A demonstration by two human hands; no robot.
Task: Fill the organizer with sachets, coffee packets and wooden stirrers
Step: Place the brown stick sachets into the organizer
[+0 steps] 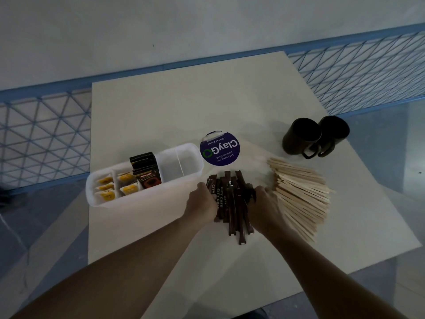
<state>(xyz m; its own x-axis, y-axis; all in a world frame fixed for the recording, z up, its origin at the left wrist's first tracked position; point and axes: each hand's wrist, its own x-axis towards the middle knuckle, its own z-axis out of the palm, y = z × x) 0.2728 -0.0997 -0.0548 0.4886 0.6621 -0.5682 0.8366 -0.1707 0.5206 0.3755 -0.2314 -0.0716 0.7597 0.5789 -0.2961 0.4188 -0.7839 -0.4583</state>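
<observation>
Clamps stick sachets [232,203], long axes running near-to-far on desk [161,111], between curled left hand [202,202] and right hand [264,204].

You stand over a cream worktop [161,107]; behind it runs a blue wire-lattice rail [46,134], with a pale grey wall [115,31] beyond, dimly lit.

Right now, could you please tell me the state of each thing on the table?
organizer: left compartments filled, right two empty.
brown stick packets: loose pile, held between both hands.
left hand: grips pile's left side.
right hand: grips pile's right side.
wooden stirrers: fanned heap, outside organizer.
mugs: upright, side by side.
</observation>
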